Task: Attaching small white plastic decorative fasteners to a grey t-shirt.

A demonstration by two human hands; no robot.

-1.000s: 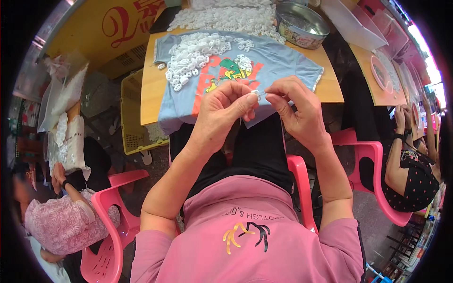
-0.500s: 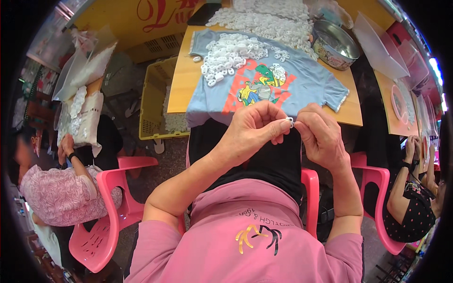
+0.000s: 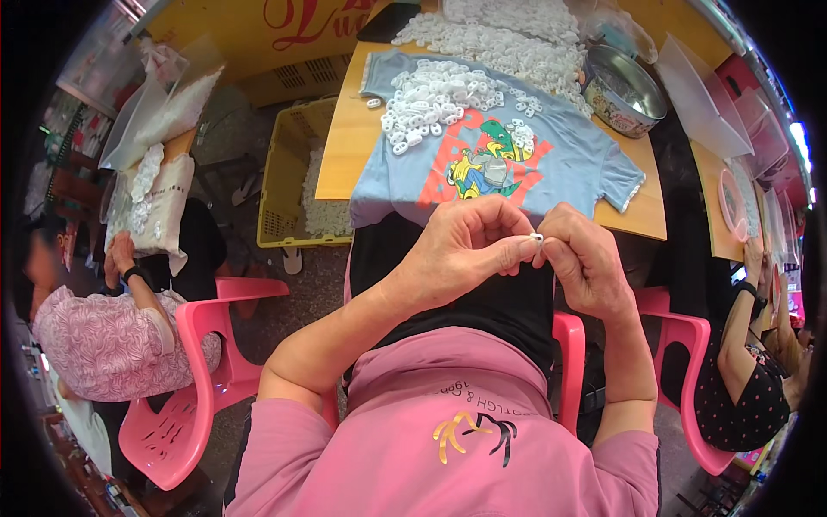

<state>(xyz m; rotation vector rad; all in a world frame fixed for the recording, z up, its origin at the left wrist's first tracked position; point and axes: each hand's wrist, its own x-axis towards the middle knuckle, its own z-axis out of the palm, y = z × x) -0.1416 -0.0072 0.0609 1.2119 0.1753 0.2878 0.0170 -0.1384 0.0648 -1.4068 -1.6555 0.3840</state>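
Note:
Above my lap, in front of the table edge, my left hand (image 3: 478,246) pinches a small white plastic piece (image 3: 537,238) between thumb and forefinger. My right hand (image 3: 587,263) is closed in a pinch and meets the piece from its right side; whatever its fingertips grip is too small to make out. Just beyond both hands a blue-grey T-shirt (image 3: 564,177) with a cartoon dinosaur print lies spread over the table. On it rests a heap of similar white oval pieces (image 3: 439,95) with holes, and a few sit loose on the print.
More white pieces (image 3: 508,39) cover the far part of the wooden table (image 3: 338,164). A round metal tin (image 3: 624,90) stands at the far right. Left of the table is a yellow crate (image 3: 284,172) holding white pieces. People sit at tables on both sides, near pink chairs (image 3: 202,370).
My fingertips have come closer together around the white piece, and both hands sit slightly lower in the picture. The view has shifted a little.

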